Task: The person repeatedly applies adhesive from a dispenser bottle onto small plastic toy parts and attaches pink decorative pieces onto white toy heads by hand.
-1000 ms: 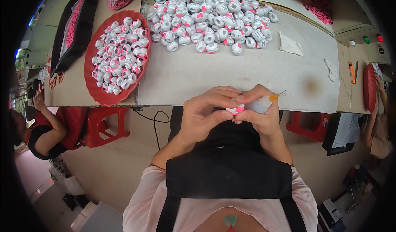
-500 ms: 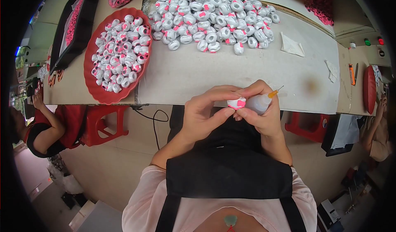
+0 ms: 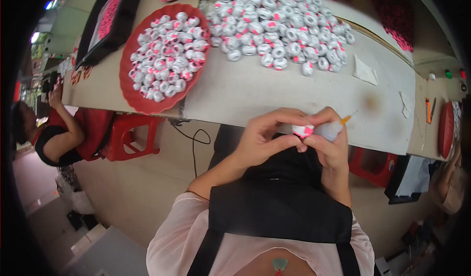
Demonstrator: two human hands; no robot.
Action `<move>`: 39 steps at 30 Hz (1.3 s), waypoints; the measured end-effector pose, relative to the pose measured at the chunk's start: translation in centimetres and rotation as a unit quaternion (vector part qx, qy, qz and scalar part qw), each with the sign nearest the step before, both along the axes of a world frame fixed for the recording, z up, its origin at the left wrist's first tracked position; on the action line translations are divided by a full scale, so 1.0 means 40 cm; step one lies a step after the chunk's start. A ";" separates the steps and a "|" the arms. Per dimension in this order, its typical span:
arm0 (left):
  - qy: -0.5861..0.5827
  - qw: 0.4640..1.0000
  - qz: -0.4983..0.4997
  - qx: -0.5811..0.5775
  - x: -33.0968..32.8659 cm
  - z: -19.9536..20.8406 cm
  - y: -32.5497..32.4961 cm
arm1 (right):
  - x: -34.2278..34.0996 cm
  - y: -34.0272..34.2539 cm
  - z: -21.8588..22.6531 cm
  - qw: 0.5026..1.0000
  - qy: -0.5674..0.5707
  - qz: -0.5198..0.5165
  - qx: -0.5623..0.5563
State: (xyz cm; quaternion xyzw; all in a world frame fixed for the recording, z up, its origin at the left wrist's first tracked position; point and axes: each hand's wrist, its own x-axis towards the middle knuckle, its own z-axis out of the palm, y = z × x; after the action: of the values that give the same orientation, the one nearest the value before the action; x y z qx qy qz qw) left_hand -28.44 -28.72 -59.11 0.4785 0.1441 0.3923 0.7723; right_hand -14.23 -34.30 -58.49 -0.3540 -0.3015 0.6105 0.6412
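Just above the front edge of the table, my left hand [image 3: 262,141] pinches a small hollow white piece [image 3: 298,129] with a pink bow shape between thumb and fingertips. The thumb and forefinger of my right hand [image 3: 336,151] touch the piece's other side. Tucked in that same hand is a translucent squeeze bottle [image 3: 329,130], its orange needle tip [image 3: 346,119] pointing up and to the right, away from the piece. My right hand's other fingers are mostly hidden behind the bottle.
A red scalloped plate [image 3: 126,74] full of similar pieces stands at the left. Behind it is a black tray [image 3: 109,36] of pink parts. A large pile of white pieces [image 3: 279,30] covers the back. Paper scraps [image 3: 365,71] lie at right. A person [image 3: 61,133] sits far left.
The whole view has shifted and tilted, so the table and my hands appear farther right. Both hands keep their grip, and the piece appears slightly turned between the fingers.
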 end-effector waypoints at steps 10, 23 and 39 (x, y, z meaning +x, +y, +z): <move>0.148 0.925 0.192 0.291 -0.051 0.006 0.050 | -0.014 0.016 0.006 0.996 -0.079 0.011 -0.037; 0.489 0.718 0.263 0.421 0.022 -0.017 0.202 | 0.066 -0.019 -0.004 0.991 -0.087 -0.096 0.036; -0.012 0.996 0.064 -0.055 0.016 0.011 0.047 | 0.080 -0.043 0.059 0.950 -0.130 -0.253 0.131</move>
State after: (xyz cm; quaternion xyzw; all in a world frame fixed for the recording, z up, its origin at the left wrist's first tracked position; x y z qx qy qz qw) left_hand -27.79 -26.84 -58.66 0.4200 0.1864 0.4381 0.7726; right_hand -11.05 -36.03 -56.13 -0.4081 -0.3603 0.3320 0.7703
